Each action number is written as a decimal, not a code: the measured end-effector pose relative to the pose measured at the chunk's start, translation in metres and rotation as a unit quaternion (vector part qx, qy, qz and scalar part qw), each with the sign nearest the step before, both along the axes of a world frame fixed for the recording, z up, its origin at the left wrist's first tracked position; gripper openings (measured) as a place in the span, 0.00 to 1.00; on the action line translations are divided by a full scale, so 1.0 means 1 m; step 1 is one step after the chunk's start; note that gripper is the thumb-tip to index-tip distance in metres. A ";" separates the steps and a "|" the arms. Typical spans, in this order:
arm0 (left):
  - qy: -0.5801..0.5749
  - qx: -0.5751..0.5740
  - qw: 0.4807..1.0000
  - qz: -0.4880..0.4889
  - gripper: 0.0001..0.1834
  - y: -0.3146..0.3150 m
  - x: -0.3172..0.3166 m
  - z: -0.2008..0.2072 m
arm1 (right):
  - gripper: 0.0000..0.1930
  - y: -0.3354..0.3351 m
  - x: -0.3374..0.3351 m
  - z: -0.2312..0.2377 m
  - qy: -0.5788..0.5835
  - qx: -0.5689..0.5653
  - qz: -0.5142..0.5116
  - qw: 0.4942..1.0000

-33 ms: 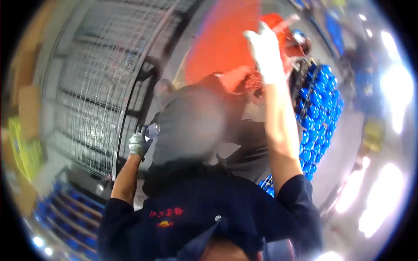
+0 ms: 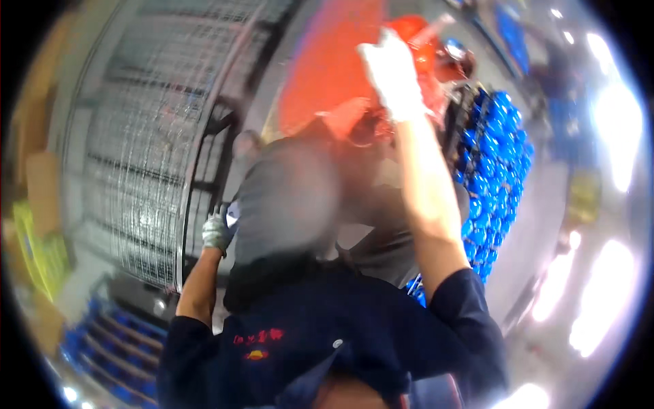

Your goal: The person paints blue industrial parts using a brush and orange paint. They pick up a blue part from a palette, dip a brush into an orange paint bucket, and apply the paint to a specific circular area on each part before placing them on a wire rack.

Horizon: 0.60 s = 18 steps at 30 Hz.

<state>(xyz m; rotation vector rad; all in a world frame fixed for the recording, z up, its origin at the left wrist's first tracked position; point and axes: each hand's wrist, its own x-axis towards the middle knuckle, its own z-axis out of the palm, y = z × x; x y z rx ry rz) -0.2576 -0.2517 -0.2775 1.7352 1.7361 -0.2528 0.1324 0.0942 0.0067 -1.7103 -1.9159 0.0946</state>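
My right hand [image 2: 394, 75], in a white glove, reaches forward over bright orange-red sheeting [image 2: 327, 82]. Its thumb and a finger stand apart, and I see nothing held between them, though the picture is blurred. Crumpled shiny red plastic [image 2: 426, 65] lies just beyond and beside this hand. At the left, my left hand [image 2: 216, 230], in a grey-white glove, is closed around a small white piece [image 2: 234, 214], mostly hidden by the fingers; its kind does not show. That hand is beside my dark-clad knee [image 2: 289, 194] and close to the wire rack.
A large wire mesh rack [image 2: 146, 150] fills the left side. At my right stands a dense stack of shiny blue rounded parts [image 2: 497, 163]. More blue parts sit in rows on a rack [image 2: 116, 347] at lower left, below yellow packaging [image 2: 34, 245] and cardboard [image 2: 44, 180].
My right hand has shifted slightly left over the red sheeting. Less of the white piece shows at my left hand. The whole view has moved a little.
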 end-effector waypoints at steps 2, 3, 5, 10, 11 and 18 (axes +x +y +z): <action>-0.007 0.089 0.995 -0.052 0.38 -0.012 0.010 -0.046 | 0.19 0.002 -0.017 -0.010 -0.026 -0.089 -0.013 0.996; -0.005 0.081 0.995 -0.065 0.38 -0.012 0.018 -0.059 | 0.20 0.011 -0.013 -0.033 0.025 -0.130 -0.044 0.990; 0.024 0.008 0.998 -0.053 0.38 -0.021 0.024 -0.081 | 0.23 0.011 -0.024 -0.042 0.148 -0.185 -0.104 0.966; 0.045 -0.055 0.997 -0.015 0.38 -0.023 0.015 -0.098 | 0.30 -0.049 -0.011 -0.032 0.251 -0.165 -0.091 0.949; 0.037 -0.051 0.998 0.008 0.38 -0.021 0.011 -0.098 | 0.32 -0.058 -0.011 -0.029 0.257 -0.164 -0.086 0.948; -0.208 0.183 0.927 0.254 0.38 0.079 -0.051 0.053 | 0.32 -0.152 -0.016 0.029 0.483 -0.069 -0.052 0.871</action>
